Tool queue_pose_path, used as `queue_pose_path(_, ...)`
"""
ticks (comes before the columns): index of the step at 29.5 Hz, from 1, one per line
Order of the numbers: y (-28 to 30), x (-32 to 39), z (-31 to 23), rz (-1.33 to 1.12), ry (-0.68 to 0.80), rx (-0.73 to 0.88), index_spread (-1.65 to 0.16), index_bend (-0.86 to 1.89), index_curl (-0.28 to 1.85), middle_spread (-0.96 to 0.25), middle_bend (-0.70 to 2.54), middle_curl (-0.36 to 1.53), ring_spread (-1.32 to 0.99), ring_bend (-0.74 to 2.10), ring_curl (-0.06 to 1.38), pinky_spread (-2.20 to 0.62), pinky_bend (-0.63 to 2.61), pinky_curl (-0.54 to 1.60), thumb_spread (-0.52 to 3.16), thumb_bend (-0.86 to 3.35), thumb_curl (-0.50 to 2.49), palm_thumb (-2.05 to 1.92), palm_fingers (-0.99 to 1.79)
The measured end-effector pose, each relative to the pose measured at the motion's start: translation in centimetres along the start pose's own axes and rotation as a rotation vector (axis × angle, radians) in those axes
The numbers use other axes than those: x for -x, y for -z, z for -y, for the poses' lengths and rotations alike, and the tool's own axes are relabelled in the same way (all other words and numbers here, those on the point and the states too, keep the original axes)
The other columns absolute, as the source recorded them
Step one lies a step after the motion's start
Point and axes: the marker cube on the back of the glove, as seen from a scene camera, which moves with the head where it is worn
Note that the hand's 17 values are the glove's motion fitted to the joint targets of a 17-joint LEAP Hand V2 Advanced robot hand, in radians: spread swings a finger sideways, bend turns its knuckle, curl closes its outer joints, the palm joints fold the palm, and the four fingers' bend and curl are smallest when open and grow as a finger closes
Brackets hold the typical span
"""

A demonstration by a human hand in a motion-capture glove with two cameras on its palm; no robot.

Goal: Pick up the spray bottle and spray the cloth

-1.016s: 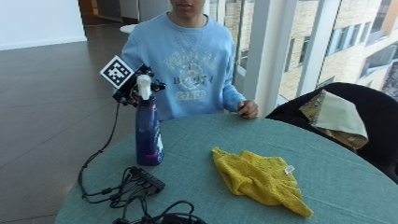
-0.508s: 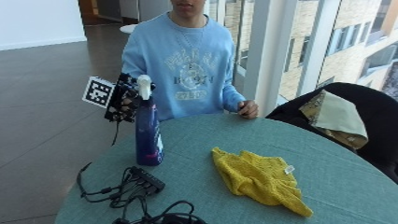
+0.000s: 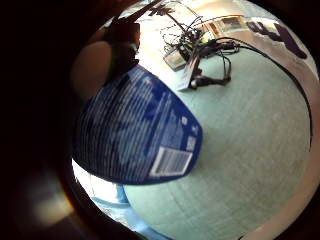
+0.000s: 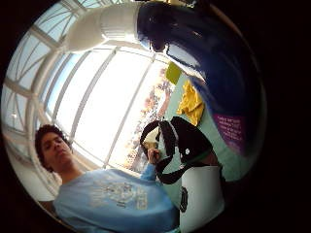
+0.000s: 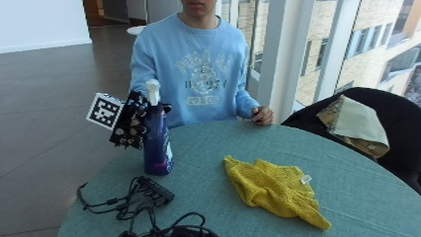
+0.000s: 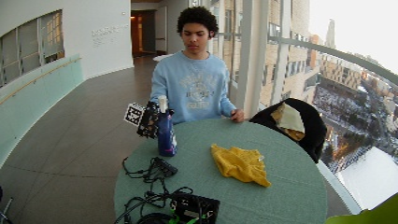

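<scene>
Standing upright on a round table covered in pale green cloth [image 5: 368, 187] is one tall dark blue plastic spray bottle with a white nozzle [image 5: 156, 143], placed near the table's edge on the person's right side. The person's black-gloved right hand [image 5: 135, 121] is at the bottle's upper part, just below the nozzle, on the side away from the table's centre. From the outside views, whether its fingers are wrapped around the neck cannot be told; the two palm views show the bottle's blue body and white top very close to the palm.

One crumpled yellow knitted cloth with a small white tag [image 5: 273, 187] lies flat near the middle of the table, well apart from the bottle and untouched. The person's bare left hand [image 5: 262, 115] rests on the far edge of the table, fingers curled, holding nothing.

One bundle of black cables with a small black box [image 5: 141, 195] lies on the table in front of the bottle, nearer the camera. Beside the table stands one black chair [image 5: 388, 123] with one beige and olive cloth [image 5: 355, 123] draped over it.
</scene>
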Motion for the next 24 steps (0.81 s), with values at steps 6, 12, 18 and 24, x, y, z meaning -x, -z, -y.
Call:
queue_pose_path(6,-1.2,0.0,1.0,0.019,-0.015,-0.061,-0.38,0.06,0.2,-0.05,0.23,0.39,0.04,0.34,0.33,0.25,0.38,0.37,1.07,-0.03,0.33,0.67,0.52)
queue_pose_path(12,-1.6,-0.3,1.5,0.015,0.009,-0.107,-0.36,0.1,0.19,-0.05,0.26,0.4,0.04,0.41,0.34,0.27,0.38,0.36,1.02,0.01,0.35,0.75,0.65)
queue_pose_path(18,-1.4,-0.1,2.0,0.033,0.017,-0.064,-0.33,0.14,0.22,-0.06,0.27,0.41,0.02,0.45,0.36,0.28,0.32,0.35,1.0,0.04,0.42,0.86,0.75)
queue_pose_path(24,-1.9,2.3,3.1,0.028,0.068,0.155,-0.31,0.13,0.24,-0.08,0.27,0.41,0.0,0.48,0.37,0.28,0.28,0.34,0.96,0.02,0.46,0.89,0.84)
